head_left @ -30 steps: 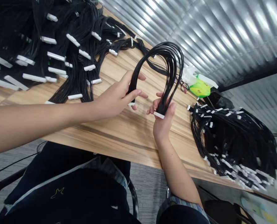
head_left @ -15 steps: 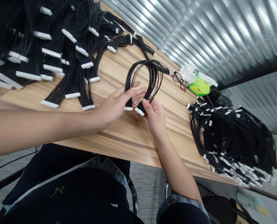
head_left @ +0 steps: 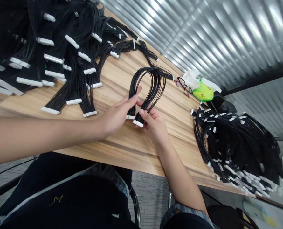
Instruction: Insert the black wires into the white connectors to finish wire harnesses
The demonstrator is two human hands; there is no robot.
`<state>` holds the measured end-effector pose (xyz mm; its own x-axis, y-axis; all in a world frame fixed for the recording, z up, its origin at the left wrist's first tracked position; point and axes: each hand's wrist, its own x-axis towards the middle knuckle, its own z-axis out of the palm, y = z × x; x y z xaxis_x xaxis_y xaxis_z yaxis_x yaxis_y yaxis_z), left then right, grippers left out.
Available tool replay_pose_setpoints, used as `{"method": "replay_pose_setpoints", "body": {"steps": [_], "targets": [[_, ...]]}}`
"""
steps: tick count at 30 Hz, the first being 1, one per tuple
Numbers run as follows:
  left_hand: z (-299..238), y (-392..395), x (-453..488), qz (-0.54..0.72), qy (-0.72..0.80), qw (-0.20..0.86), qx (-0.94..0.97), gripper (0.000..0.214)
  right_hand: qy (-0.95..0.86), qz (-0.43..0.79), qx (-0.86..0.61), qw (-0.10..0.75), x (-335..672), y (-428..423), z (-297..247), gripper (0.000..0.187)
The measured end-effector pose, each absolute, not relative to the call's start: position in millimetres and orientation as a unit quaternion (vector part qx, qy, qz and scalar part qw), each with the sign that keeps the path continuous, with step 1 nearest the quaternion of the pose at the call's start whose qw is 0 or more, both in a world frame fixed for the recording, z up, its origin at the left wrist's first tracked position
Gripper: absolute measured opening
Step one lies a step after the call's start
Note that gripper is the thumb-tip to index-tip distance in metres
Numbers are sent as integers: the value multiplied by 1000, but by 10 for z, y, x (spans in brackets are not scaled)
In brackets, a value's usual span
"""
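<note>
A black wire harness (head_left: pixel 148 83) is bent into a narrow loop, its two white end connectors side by side. My left hand (head_left: pixel 117 113) pinches the left end and my right hand (head_left: pixel 154 122) pinches the right end, both closed on the bundle just above the wooden table (head_left: pixel 122 140). The loop's top rests low over the tabletop.
A big heap of the same black harnesses with white connectors (head_left: pixel 48 47) covers the table's left and back. Another pile (head_left: pixel 237 146) lies at the right edge. Glasses (head_left: pixel 183 85) and a green and white packet (head_left: pixel 202 90) sit near the corrugated metal wall.
The loop was held high and wide; now both hands have lowered it and brought the two connector ends together, making the loop narrow and close to the table.
</note>
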<state>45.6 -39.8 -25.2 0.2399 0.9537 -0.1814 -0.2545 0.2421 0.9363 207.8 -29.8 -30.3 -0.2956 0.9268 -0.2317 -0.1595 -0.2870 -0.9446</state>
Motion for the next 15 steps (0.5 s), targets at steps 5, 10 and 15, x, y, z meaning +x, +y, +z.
{"method": "replay_pose_setpoints", "body": {"steps": [5,10,15], "targets": [[-238,-283,420,347,340,750,450,59,-437,708,-432,348,2185,-285,-230,42],[-233,-274,399,291,249,812,440,54,-446,776,-382,232,2189,-354,-199,44],[-232,-249,389,416,234,789,387,23,-453,782,-342,256,2053,-481,-287,55]]}}
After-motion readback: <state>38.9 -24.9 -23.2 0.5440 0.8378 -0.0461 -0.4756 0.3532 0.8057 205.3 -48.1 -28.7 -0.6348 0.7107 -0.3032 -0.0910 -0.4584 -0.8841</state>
